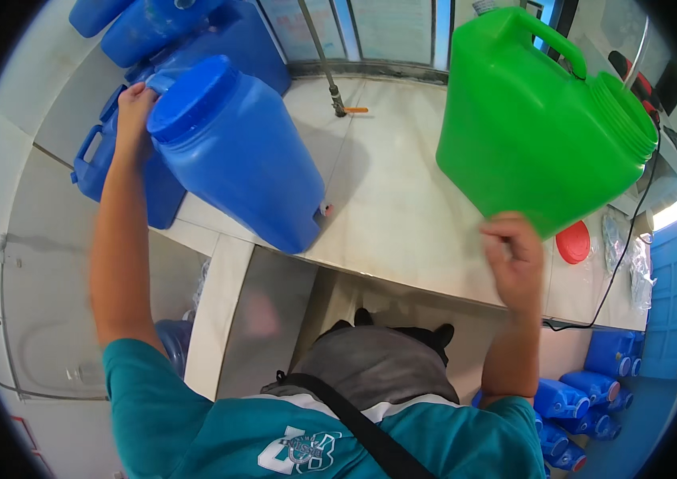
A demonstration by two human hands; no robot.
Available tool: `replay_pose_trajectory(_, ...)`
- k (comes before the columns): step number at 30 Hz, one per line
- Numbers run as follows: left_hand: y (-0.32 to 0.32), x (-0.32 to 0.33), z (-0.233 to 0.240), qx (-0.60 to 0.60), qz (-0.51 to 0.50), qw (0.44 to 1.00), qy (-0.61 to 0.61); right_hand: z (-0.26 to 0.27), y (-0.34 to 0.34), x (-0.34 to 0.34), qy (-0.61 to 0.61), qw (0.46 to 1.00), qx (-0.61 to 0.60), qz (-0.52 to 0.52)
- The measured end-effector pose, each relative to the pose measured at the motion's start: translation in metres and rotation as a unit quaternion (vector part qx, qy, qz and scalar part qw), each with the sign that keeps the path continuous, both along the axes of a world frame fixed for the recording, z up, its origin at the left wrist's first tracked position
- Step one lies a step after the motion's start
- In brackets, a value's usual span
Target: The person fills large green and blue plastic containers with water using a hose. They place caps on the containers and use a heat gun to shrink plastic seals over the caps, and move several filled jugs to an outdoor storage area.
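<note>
My left hand (pixel 136 108) grips the handle at the far-left top of a blue plastic water container (pixel 248 143). Its wide blue screw lid (pixel 194 99) is on, and a small spigot (pixel 326 208) sits low on its side. This container stands on the tiled counter (pixel 398 197), close to the front edge. A big green plastic jug (pixel 530 126) stands to the right, its wide mouth uncapped. Just in front of the jug's lower edge is my right hand (pixel 512 257), fingers curled and slightly blurred. Whether it touches the jug or pinches something small is unclear.
A pipe with an orange-handled valve (pixel 355 110) rises behind. More blue containers (pixel 158 30) crowd the left back. At right lie a red lid (pixel 573 242), clear plastic bags (pixel 638 269) and a black cable (pixel 629 239). Several blue jugs (pixel 563 398) are stacked at floor level.
</note>
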State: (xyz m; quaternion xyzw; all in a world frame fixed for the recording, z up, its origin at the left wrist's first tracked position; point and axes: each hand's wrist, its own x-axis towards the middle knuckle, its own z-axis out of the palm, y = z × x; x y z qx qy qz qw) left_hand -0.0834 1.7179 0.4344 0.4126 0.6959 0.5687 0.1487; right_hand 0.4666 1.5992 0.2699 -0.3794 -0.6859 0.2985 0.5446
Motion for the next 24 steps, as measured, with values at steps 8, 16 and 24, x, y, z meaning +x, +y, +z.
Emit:
replay_pose_trajectory(8,0.009,0.068,0.021,-0.109,-0.169,0.961,-0.188,-0.014,0.023,-0.164,-0.090,0.977,-0.080,0.178)
replay_pose_trajectory(16,-0.055,0.123,0.029,0.054,-0.348,0.871,-0.342,-0.054,0.050,-0.181,0.075,0.954,-0.085,0.278)
replay_pose_trajectory(24,-0.104,0.242,-0.095,0.190,-0.435,0.879,-0.047,-0.027,0.099,-0.083,0.027,0.834,-0.499,0.232)
